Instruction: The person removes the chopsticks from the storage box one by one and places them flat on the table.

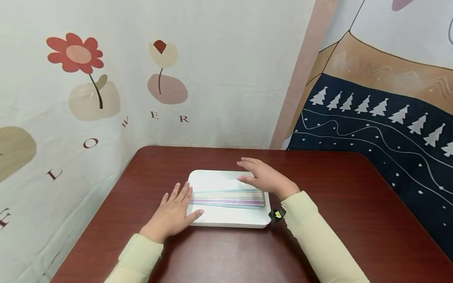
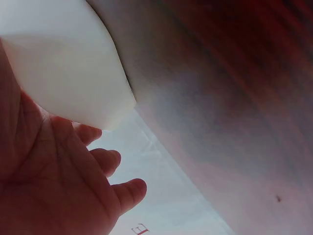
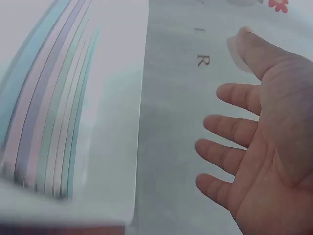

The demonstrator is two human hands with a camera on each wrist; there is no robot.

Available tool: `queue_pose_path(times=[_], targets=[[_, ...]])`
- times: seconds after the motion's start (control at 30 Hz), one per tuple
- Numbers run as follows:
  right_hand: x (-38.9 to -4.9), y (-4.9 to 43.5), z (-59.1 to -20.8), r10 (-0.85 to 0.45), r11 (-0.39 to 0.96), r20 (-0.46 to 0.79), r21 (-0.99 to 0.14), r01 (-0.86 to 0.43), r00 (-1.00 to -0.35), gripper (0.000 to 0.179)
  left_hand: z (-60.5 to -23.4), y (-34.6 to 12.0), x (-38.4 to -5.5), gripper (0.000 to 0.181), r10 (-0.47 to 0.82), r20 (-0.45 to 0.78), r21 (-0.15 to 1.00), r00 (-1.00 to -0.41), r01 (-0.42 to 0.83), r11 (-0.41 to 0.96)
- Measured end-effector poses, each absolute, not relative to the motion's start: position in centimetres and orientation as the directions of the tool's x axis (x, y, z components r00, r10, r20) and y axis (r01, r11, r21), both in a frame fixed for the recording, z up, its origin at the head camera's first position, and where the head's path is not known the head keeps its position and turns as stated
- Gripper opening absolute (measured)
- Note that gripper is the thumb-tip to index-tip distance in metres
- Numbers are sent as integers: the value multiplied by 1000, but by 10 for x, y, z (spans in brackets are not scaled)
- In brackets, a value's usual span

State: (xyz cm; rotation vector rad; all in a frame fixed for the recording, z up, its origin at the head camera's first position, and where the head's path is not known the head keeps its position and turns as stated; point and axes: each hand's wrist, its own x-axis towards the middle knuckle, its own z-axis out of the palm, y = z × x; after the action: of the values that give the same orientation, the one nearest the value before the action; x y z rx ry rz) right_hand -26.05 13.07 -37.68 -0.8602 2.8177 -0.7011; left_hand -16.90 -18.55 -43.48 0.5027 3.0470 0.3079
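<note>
A shallow white tray [image 1: 226,218] lies on the table with a fan of long pastel paper strips [image 1: 230,199] in it, in blue, purple, pink and green. My left hand [image 1: 171,215] is at the tray's left end, its fingers straight and spread, fingertips at the rim and thumb over the front left corner. Over the back right part of the tray is my right hand [image 1: 264,177], fingers extended, with nothing in it. The right wrist view shows its bare palm [image 3: 279,161] beside the tray and the strips [image 3: 44,107].
The dark red wooden table [image 1: 226,255] has rounded far corners. Behind it hangs a pale cloth [image 1: 230,70] with flowers and letters. A navy cloth with white trees [image 1: 357,129] hangs at the right. A black wrist device [image 1: 277,214] sits at my right cuff.
</note>
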Motion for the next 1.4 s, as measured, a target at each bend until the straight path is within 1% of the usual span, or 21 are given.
queue_pose_path(times=[0.17,0.33,0.57,0.7,0.87,1.1,1.23,1.4], targets=[[-268,110,-382,-593,677,35,-520,-522,-804,55,-433,-187,-169,95,315,-9,184,-949,308,933],[-279,95,-394,-641,612,49,-570,-548,-766,48,-432,-188,-168,93,310,-5,187,-951,303,934],[-290,88,-414,-639,624,-14,-594,-508,-769,35,-434,-186,-169,95,314,-10,186,-949,306,934],[-294,85,-421,-649,601,-27,-632,-490,-760,25,-434,-186,-169,94,313,-2,181,-950,307,934],[-296,86,-428,-647,601,-39,-641,-478,-761,17,-433,-184,-169,93,317,3,186,-948,312,932],[-299,91,-438,-627,625,-102,-657,-422,-772,14,-435,-182,-172,93,316,-16,199,-949,307,931],[-300,91,-442,-632,616,-105,-670,-415,-768,12,-435,-183,-172,92,314,-26,206,-949,302,931],[-300,90,-444,-629,624,-94,-652,-430,-772,11,-435,-183,-171,92,318,-31,223,-947,304,926]])
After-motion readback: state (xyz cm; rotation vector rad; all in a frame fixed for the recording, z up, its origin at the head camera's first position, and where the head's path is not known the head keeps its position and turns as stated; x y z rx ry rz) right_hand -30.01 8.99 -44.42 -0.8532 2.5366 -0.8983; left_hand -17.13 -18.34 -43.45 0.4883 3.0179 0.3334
